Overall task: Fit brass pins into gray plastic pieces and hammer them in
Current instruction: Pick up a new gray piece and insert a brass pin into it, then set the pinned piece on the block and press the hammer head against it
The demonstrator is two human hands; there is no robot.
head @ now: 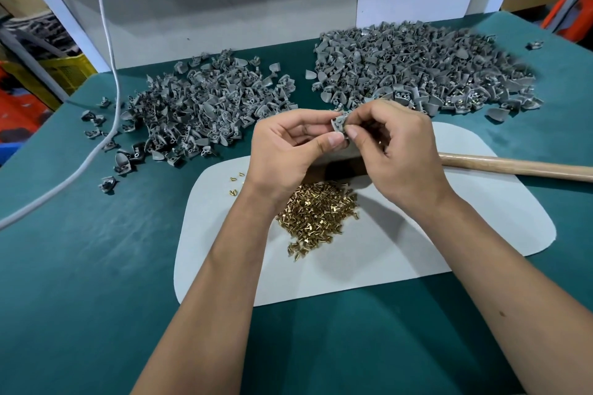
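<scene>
Seating a brass pin in a gray plastic piece, held up at mid-frame.

Nearest, the heap of brass pins [316, 215] lies on the pale mat [449, 234] below the wrists. Above it the left hand [288, 147] pinches the gray plastic piece [338, 123] between thumb and fingers, while the right hand [398, 138] has thumb and forefinger closed at its edge, seemingly on a pin too small to confirm. Next, I judge: reach for the wooden hammer handle [519, 167] at right. Farther back lie two piles of gray pieces, upper left [205, 109] and upper right [417, 70].
</scene>
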